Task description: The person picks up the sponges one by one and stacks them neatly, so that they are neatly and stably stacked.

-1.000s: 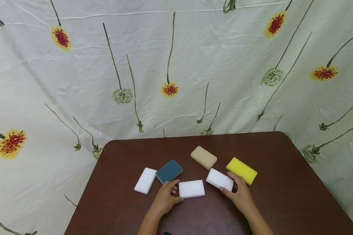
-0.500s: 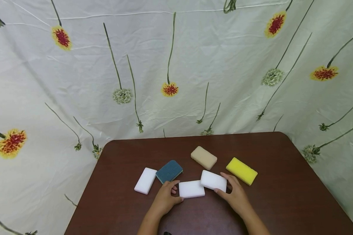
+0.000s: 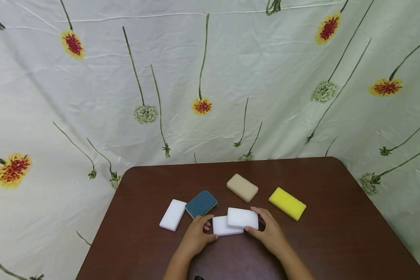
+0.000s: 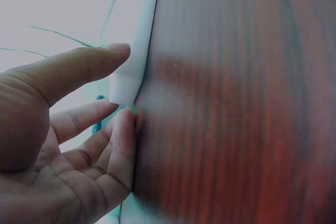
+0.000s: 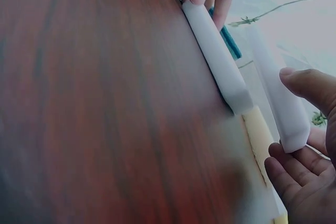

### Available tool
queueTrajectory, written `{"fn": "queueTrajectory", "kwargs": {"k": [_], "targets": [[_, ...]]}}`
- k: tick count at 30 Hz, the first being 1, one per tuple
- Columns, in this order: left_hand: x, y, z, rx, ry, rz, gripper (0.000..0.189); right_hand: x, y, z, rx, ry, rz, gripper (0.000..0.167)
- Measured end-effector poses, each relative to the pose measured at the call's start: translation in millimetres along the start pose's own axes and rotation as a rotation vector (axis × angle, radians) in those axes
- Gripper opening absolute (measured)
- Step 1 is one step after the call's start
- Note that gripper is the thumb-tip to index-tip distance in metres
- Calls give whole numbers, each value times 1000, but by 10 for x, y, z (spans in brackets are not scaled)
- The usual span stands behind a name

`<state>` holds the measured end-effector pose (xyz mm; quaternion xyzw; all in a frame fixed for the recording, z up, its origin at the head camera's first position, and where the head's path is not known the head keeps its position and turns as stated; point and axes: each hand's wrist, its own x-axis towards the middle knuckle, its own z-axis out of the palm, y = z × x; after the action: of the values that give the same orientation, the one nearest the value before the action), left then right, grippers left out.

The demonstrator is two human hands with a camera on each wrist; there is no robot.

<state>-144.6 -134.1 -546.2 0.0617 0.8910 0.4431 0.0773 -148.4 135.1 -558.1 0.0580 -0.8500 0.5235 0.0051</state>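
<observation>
My left hand grips the left end of a white melamine sponge lying flat on the brown table, thumb at its near edge and index finger at the far corner. A second white sponge is pinched by its right end between the thumb and fingers of my right hand. In the head view it overlaps the right part of the lower sponge. The right wrist view shows this held sponge raised off the table, with a gap between it and the lower sponge.
Left of my hands lie another white sponge and a blue scouring sponge. A beige sponge sits behind the held one, and a yellow sponge lies to the right. A flowered cloth hangs behind the table.
My right hand has carried its white sponge leftward, from the lower sponge's right side to over its right half. The left hand and the other sponges have stayed put.
</observation>
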Motion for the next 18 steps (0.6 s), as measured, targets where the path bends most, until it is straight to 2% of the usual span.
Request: {"fn": "queueTrajectory", "kwargs": {"k": [18], "targets": [[-8,23,-1,4,12,-3,66,33,-56,209,-140,-20,-120,65]]}}
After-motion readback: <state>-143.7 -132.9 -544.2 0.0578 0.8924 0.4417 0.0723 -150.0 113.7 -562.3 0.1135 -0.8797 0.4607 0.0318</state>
